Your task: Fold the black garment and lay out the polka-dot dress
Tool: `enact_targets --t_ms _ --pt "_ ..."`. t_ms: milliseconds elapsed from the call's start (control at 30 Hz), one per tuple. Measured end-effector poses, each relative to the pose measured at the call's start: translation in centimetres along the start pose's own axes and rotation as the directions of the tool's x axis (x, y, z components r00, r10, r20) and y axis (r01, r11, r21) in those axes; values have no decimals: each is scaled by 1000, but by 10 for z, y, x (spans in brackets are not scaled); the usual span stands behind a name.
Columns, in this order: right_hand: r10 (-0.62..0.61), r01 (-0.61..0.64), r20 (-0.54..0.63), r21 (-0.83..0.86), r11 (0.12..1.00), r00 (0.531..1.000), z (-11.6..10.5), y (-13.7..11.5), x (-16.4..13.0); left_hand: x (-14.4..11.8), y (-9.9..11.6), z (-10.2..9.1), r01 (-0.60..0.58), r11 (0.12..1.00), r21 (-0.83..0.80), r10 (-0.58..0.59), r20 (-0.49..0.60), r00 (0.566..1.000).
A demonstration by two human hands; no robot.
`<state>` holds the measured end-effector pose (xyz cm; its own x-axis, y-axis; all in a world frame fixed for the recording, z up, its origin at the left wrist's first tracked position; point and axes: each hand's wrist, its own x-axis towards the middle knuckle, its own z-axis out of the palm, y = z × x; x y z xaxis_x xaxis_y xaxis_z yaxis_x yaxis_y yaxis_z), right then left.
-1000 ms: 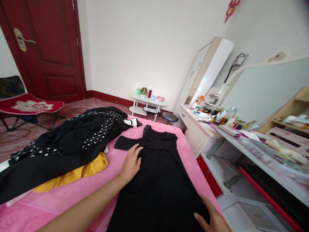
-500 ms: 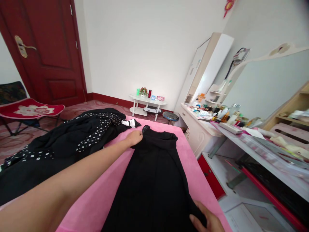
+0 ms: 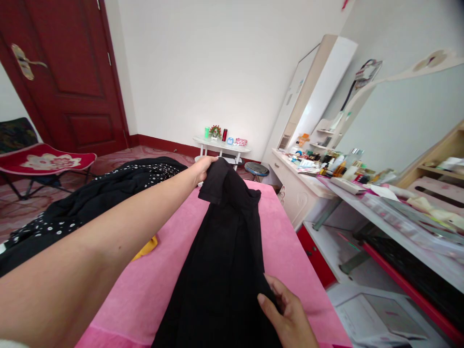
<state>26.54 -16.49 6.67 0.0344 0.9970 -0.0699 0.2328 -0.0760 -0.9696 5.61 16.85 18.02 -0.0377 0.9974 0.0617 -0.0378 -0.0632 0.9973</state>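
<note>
A long black garment [image 3: 224, 261] with a wide band at its far end lies lengthwise on a pink-covered surface [image 3: 279, 227]. At the far left corner of that band, my left hand [image 3: 204, 168] is closed on the fabric and holds it raised, so the band tilts up and partly folds over. My right hand [image 3: 288, 309] grips the garment's right edge near the front, thumb on top and fingers partly hidden by cloth. Left of my left forearm lies a heap of black clothes [image 3: 97, 198], some with white dots. Something yellow [image 3: 147, 248] shows from under my forearm.
A dressing table [image 3: 304, 174] crowded with bottles and a glass-topped desk [image 3: 384, 217] stand along the right. Beyond the pink surface are a round stool [image 3: 256, 168] and a small white table [image 3: 221, 145]. A red folding chair [image 3: 47, 159] is at the left.
My left hand has lifted the garment's far left corner up and away, tilting the band. My right hand has moved left and forward, drawing the right edge inward. The yellow thing has become visible.
</note>
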Motion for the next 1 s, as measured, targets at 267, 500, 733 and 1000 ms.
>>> enact_targets --t_ms 267,500,733,1000 --pt "-23 37 68 -205 978 997 24 26 -11 -67 -73 -87 -47 886 460 105 -101 989" --pt "-308 175 -192 -504 845 932 1 58 -10 -187 -139 -96 -236 725 647 161 175 971" --pt "-194 60 -157 -609 791 968 8 67 -21 -248 -156 -81 -276 568 776 89 275 957" --pt "-228 73 -173 -623 779 958 22 37 -2 -232 -155 -77 -234 752 616 72 276 958"
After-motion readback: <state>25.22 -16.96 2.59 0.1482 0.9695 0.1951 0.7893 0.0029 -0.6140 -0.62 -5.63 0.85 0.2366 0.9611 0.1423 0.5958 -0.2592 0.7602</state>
